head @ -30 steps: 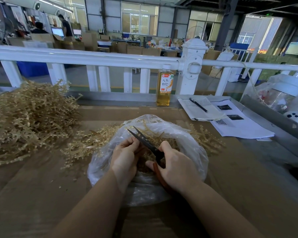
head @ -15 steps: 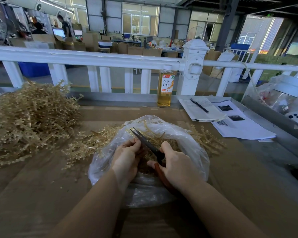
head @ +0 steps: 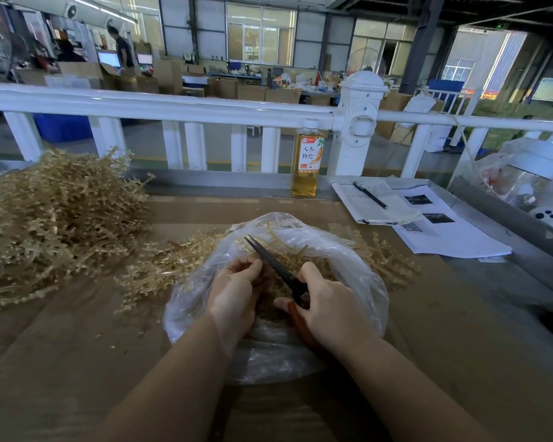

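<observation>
Cardboard top (head: pixel 77 362): scissors (head: pixel 270 262) tips toward far left

Shows up as two bare forearms, the left forearm (head: pixel 179 378) and the right forearm (head: pixel 406 387), uncovered from the lower edge of the view up to the wrists. Ends in a bare left hand (head: pixel 237 291) and a bare right hand (head: pixel 332 311), both smooth-backed with rounded knuckles. Narrows at each wrist, widens again across the back of each hand. Leaves the nails too small to make out.

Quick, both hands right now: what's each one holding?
Left hand: pinching a tan sprig beside the blade.
Right hand: gripping the scissors.
</observation>
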`<state>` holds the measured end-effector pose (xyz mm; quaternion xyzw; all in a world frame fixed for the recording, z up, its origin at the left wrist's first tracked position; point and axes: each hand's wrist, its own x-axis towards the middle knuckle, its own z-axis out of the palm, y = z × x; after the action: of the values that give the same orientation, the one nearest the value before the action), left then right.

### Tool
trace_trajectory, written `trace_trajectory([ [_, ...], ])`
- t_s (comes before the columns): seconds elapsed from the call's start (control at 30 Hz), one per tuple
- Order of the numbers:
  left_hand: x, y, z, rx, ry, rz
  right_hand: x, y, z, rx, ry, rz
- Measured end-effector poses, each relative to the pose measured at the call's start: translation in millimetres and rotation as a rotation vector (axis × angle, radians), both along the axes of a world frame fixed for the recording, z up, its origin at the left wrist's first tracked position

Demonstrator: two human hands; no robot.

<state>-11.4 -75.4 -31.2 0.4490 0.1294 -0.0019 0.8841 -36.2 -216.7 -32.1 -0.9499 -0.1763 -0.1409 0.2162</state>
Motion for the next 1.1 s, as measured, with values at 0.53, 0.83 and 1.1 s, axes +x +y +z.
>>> trace_trajectory([
  [0.53,5.4,2.6,-4.1,-0.026,0.053,0.055,-1.6,-0.3,3.1,0.057,0.021,-0.060],
  [0.83,5.4,3.1,-5.8,-0.085,0.009,0.079,-3.7,-0.9,5.6,0.122,0.027,-0.050],
  [1.1,6.2,7.4,-2.5,-0.114,0.029,0.022,-1.4,0.1,-3.7,0.077,0.045,0.027],
])
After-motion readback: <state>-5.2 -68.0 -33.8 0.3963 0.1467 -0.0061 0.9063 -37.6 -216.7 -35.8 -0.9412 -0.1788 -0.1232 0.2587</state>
